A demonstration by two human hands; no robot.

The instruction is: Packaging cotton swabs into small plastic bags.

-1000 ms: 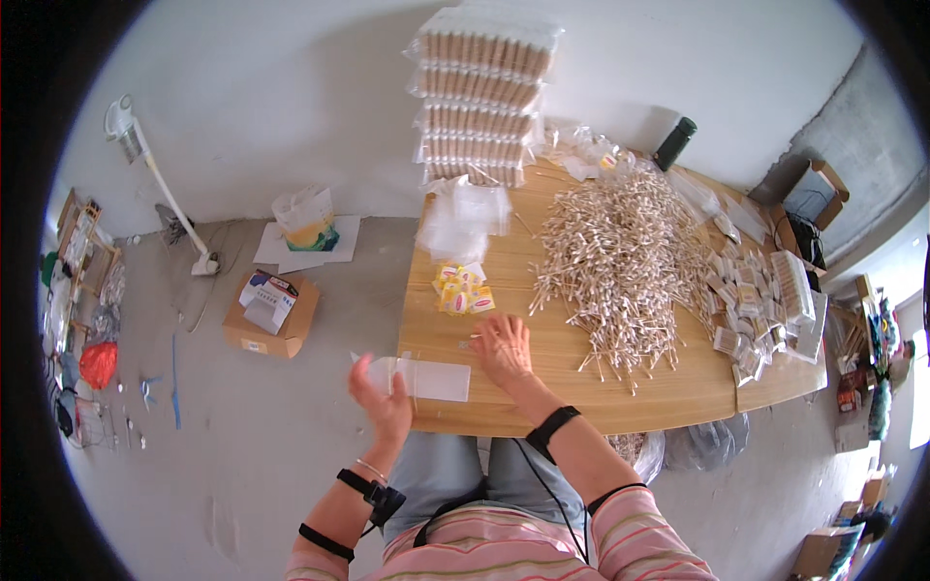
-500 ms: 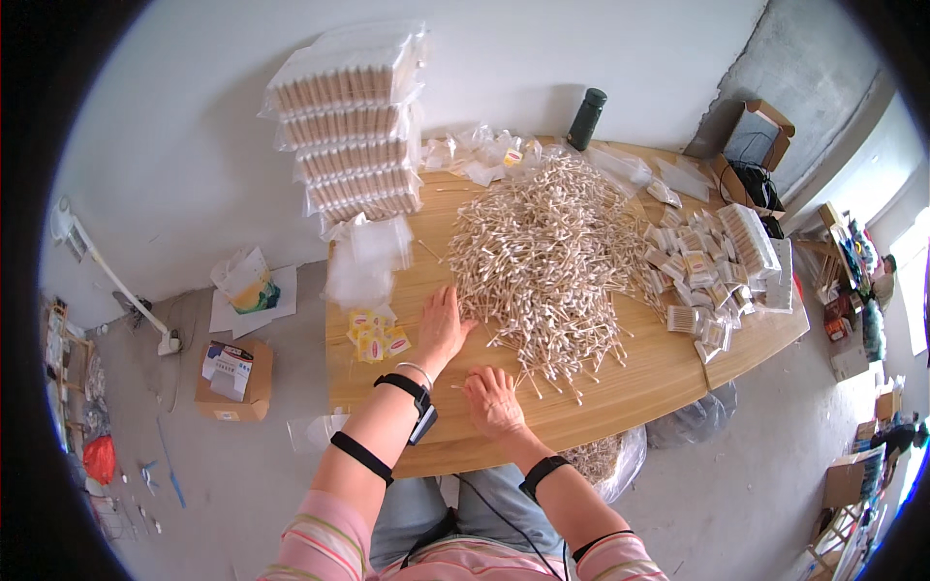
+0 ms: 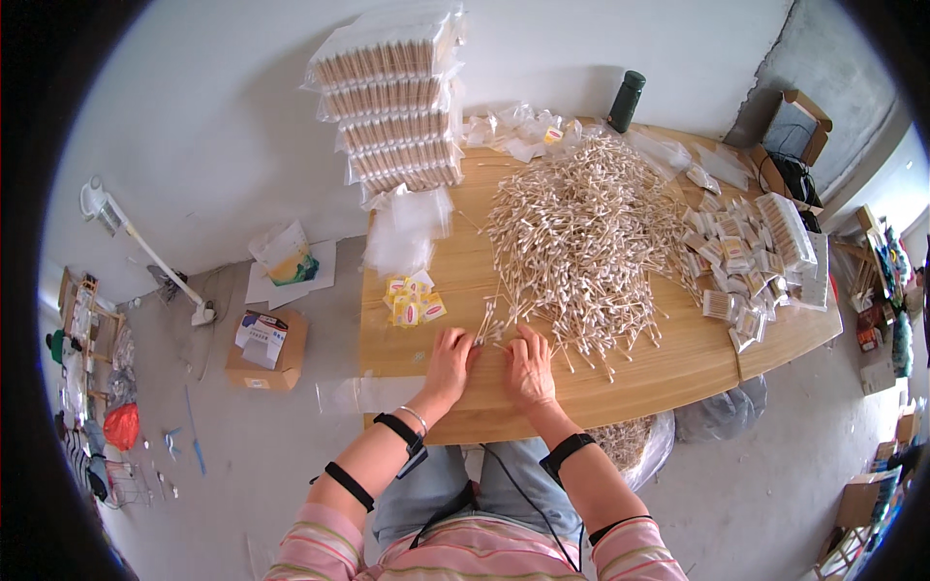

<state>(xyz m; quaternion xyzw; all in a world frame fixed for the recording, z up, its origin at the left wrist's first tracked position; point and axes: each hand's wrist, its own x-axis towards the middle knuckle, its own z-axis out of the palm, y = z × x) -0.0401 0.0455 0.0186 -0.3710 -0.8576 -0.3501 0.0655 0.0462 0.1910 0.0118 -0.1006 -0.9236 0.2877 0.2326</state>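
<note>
A large heap of cotton swabs [image 3: 586, 242] with wooden sticks and white tips covers the middle of the wooden table. At its near left edge, a small bunch of cotton swabs [image 3: 491, 318] stands out between my two hands. My left hand [image 3: 449, 366] is closed, fingertips against the left side of this bunch. From the other side, my right hand [image 3: 529, 368] has its fingers curled and pressed together at the bunch's lower end; the fingertips are partly hidden. Several yellow-and-white cards [image 3: 412, 302] lie left of the bunch, with clear plastic bags [image 3: 407, 232] behind them.
Stacked packs of swabs [image 3: 392, 102] rise at the back left. A dark green bottle [image 3: 627, 101] stands at the back edge. Small filled packets [image 3: 736, 257] lie to the right, near an open cardboard box [image 3: 796, 145]. Another carton [image 3: 268, 353] sits on the floor at left.
My left hand has drawn back toward me from the heap's left edge, and my hands are closer together. A small bunch of swabs is now between them. The view has shifted.
</note>
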